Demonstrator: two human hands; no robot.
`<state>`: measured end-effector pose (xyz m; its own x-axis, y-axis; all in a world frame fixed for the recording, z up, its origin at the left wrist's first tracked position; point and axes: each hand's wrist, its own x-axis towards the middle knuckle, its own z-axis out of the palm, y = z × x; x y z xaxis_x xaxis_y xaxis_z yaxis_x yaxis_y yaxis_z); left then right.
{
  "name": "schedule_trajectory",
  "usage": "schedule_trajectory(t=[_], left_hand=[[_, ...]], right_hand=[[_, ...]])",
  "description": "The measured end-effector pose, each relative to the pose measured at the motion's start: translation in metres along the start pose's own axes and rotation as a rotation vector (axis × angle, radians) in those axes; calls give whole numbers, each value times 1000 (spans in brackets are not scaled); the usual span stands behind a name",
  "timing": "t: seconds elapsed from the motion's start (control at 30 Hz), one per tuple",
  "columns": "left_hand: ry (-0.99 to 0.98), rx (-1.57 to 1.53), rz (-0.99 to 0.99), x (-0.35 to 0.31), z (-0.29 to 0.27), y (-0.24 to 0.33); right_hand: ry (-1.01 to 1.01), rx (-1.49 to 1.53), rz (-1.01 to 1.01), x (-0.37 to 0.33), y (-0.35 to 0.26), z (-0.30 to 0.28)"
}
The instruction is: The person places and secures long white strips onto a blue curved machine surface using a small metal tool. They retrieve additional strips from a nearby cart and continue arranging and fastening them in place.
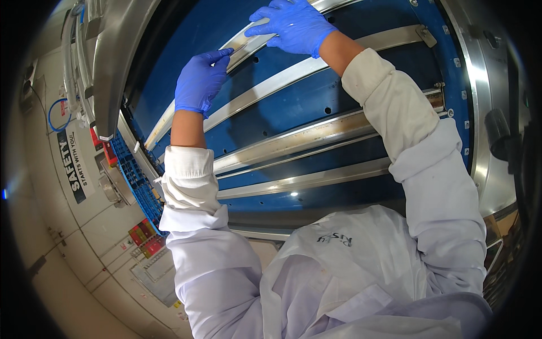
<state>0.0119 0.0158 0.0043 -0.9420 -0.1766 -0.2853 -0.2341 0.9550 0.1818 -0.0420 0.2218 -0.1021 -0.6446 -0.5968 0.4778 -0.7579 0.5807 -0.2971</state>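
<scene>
Both my hands wear blue gloves and reach over a blue panel crossed by long metal rails. My left hand point(200, 82) is closed at the near side of the farthest long rail point(160, 125), its index finger and thumb drawn together. Whatever lies between those fingertips is too small to make out. Further along, my right hand point(293, 27) rests its outstretched fingers on or just over that rail. Brownish stains mark the rail's surface. Nearer to me run a second silver rail point(271, 85) and a wider stained rail point(305, 138).
Stainless steel framing stands at the left point(116, 62) and the right point(480, 101). A blue plastic crate point(138, 181) sits beside the panel's left edge. Small dark holes dot the panel. A black handle-like part point(497, 133) juts in at right.
</scene>
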Motion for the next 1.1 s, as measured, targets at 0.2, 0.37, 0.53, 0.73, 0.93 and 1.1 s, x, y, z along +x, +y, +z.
schedule_trajectory(t=[0.2,0.37,0.53,0.73,0.93,1.1], left_hand=[[-78,96,8,10,-8,7],[-108,31,33,15,-17,9],[-144,-20,20,12,-20,7],[-119,131,15,17,-11,12],[-41,-23,41,14,5,-4],[-14,-135,-50,1,4,-2]], right_hand=[[29,22,-16,-1,0,2],[14,62,13,-3,2,2],[-11,74,16,-1,0,-2],[44,82,2,-2,1,5],[2,-22,-9,-2,4,2],[-43,-54,68,-4,7,-4]])
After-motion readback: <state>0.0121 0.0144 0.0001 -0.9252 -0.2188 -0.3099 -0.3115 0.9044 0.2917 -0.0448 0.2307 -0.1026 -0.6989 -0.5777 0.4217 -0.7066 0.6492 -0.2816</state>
